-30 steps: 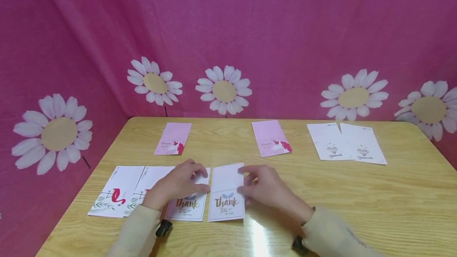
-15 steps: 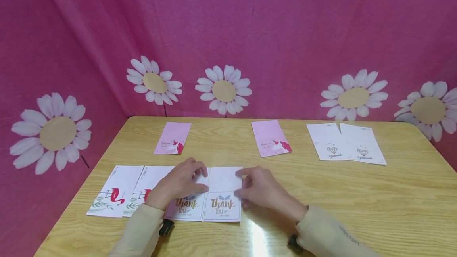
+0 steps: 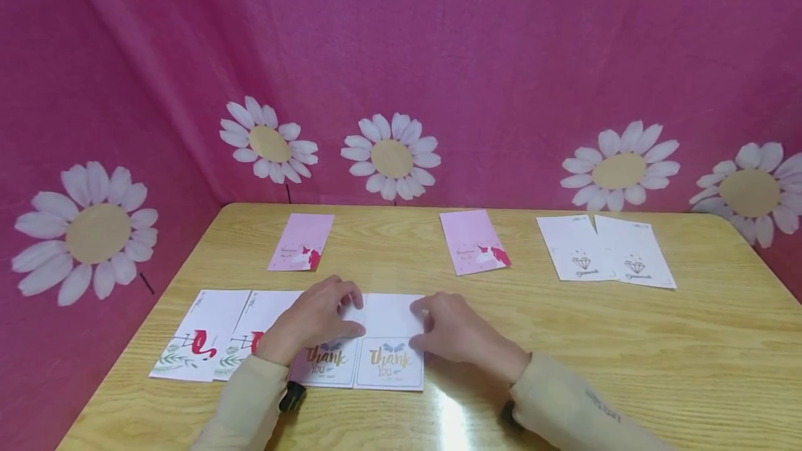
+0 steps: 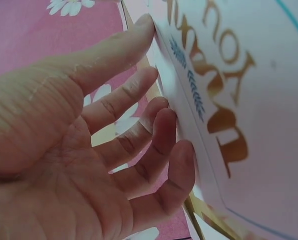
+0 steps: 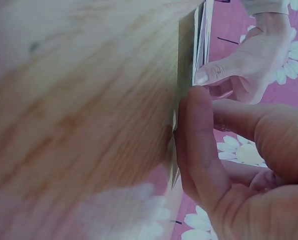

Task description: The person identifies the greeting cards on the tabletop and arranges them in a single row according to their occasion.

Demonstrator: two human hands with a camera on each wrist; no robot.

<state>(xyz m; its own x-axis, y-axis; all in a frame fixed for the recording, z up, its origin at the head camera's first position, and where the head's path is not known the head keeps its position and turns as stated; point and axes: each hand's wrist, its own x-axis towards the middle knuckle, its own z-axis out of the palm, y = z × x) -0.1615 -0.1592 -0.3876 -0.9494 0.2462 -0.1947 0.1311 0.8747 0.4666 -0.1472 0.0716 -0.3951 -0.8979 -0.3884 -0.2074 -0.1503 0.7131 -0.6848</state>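
Two white thank-you cards with gold lettering lie side by side, their long edges meeting. My left hand rests its fingertips on the left thank-you card, covering much of the upper half. In the left wrist view, its thumb and loosely bent fingers touch the white surface. At the right edge of the right thank-you card, my right hand holds the border with thumb and index finger. From the right wrist, the fingers are bent at the thin card edge, close over the wooden table.
Two flamingo cards overlap left of the thank-you cards, partly behind the left forearm. Farther back lie a pink unicorn card, a second pink unicorn card and two diamond cards. A flowered pink cloth hangs behind the table.
The right hand brought the right thank-you card leftward, closing the gap to the left one; the card, tilted before, now lies straight. The left hand stayed almost still.
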